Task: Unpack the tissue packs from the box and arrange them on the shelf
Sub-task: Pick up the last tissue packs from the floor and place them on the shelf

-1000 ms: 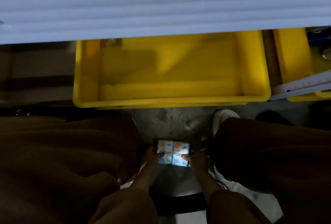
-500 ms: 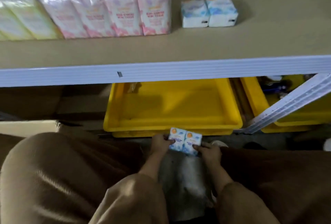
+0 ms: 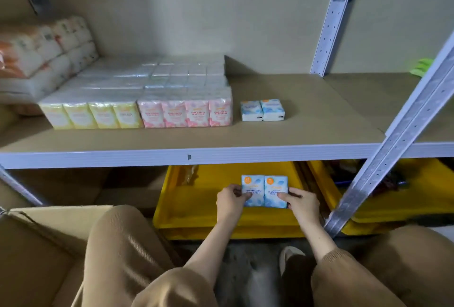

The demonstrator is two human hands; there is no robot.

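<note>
Two blue tissue packs (image 3: 264, 191), side by side, are clamped between both hands! The left hand (image 3: 231, 202) pinches the left pack's edge, thumb across its face. The right hand (image 3: 301, 204) mirrors it on the right pack, both forearms stretched forward. The packs hang below the shelf (image 3: 307, 120) lip, in front of the yellow bin (image 3: 196, 198). At twelve o'clock from them another blue pair (image 3: 262, 110) stands on the shelf. The cardboard box (image 3: 36, 245) sits at eight o'clock.

Glossy plastic-wrapped tissue packs (image 3: 264, 191) sit against a matt brown board shelf (image 3: 307, 120) edged in painted white metal, above a smooth yellow plastic bin (image 3: 196, 208) and a cardboard box (image 3: 36, 245).
</note>
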